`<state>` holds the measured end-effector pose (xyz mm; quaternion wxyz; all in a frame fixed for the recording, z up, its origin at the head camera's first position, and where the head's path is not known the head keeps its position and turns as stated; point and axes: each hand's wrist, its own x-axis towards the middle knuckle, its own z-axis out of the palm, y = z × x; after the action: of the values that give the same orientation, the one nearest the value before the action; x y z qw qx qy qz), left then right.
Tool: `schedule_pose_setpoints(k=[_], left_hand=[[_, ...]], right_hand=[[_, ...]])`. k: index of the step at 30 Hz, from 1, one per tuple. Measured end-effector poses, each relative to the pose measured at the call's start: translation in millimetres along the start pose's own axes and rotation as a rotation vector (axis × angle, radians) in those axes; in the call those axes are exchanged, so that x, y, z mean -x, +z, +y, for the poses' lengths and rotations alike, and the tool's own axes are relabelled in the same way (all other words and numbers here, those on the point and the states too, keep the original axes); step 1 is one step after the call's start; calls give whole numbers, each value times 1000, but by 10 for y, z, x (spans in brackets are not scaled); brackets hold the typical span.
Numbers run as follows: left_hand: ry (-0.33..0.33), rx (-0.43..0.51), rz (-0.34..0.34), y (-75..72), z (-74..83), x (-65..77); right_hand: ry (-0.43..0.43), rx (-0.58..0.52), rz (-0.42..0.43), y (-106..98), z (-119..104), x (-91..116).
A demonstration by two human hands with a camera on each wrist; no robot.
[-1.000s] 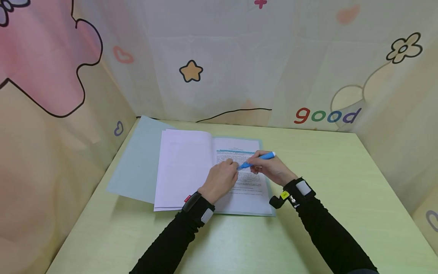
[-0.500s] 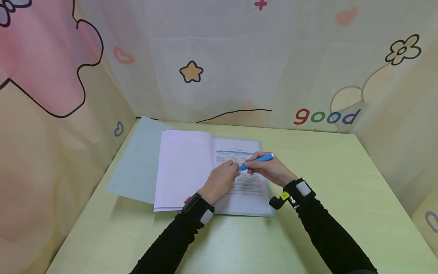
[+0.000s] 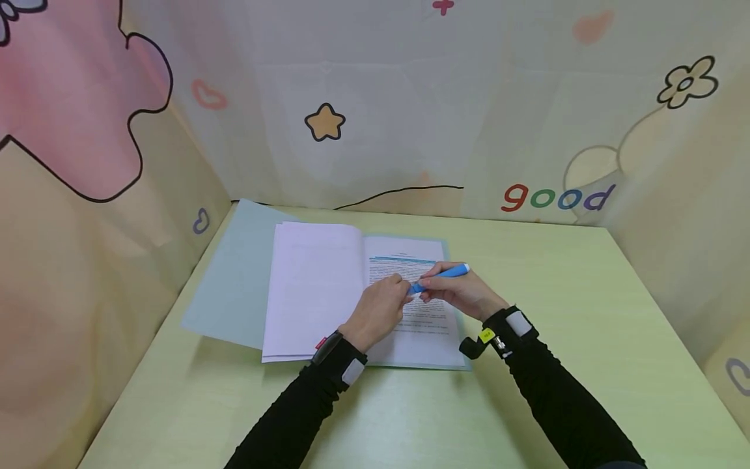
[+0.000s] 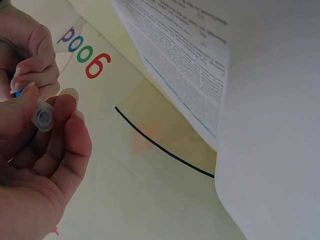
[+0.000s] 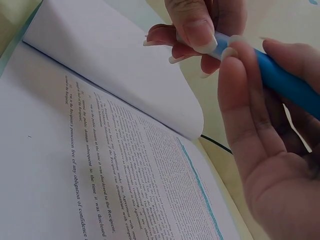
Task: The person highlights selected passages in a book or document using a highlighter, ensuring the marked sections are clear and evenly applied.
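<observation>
My right hand (image 3: 465, 293) grips a blue highlighter (image 5: 287, 82) above the open booklet's printed page (image 3: 422, 345). Between the thumb and fingers of my left hand (image 3: 375, 311) is its translucent cap (image 4: 44, 117), round end outward in the left wrist view. Cap and barrel are in line, the two hands' fingertips close together. Most of the cap is hidden by fingers in the head view. A blue-green highlighted line (image 5: 200, 185) runs across the page near the top of the text.
The booklet's turned white pages (image 3: 316, 293) lie to the left, over its pale blue-grey cover (image 3: 234, 286). Light green tabletop (image 3: 556, 286) surrounds it. A printed cloth backdrop (image 3: 398, 117) stands along the table's back and sides.
My right hand has shifted slightly left and down with the highlighter, bringing the barrel closer to my left fingers. The left hand and booklet stay nearly still.
</observation>
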<state>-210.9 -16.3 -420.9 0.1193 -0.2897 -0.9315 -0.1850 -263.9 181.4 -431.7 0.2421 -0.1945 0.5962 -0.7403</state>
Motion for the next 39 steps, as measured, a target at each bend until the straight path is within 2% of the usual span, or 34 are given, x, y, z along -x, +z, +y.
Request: schedule_pose_setpoints(k=[8,12,17,20,22,26,30,36,39], left_hand=[[31,-40,43,-16,18,24],[20,13,58,-2,10,36],[38,68,82,-20,-20,40],[25,71,72,-29,-65,63],[4,63,50,-19,-108,93],[-20,60,12,6,-189,158],[-25,81,6,26,-221,183],[-42,81,-38,79,-209,210],[-62,91,-54,119,-210,244]], right_hand=[[-6,-31,-16,29,-2,-19],[-11,-17,-35,56,-16,-26],[-27,0,-71,29,-64,-17],[-15,9,-113,-15,-82,-2],[16,33,-110,-58,-79,24],[111,213,-74,-122,-54,100],[189,423,-134,-83,-38,135],[274,625,-203,-13,-26,165],[293,708,-157,-63,-12,192]])
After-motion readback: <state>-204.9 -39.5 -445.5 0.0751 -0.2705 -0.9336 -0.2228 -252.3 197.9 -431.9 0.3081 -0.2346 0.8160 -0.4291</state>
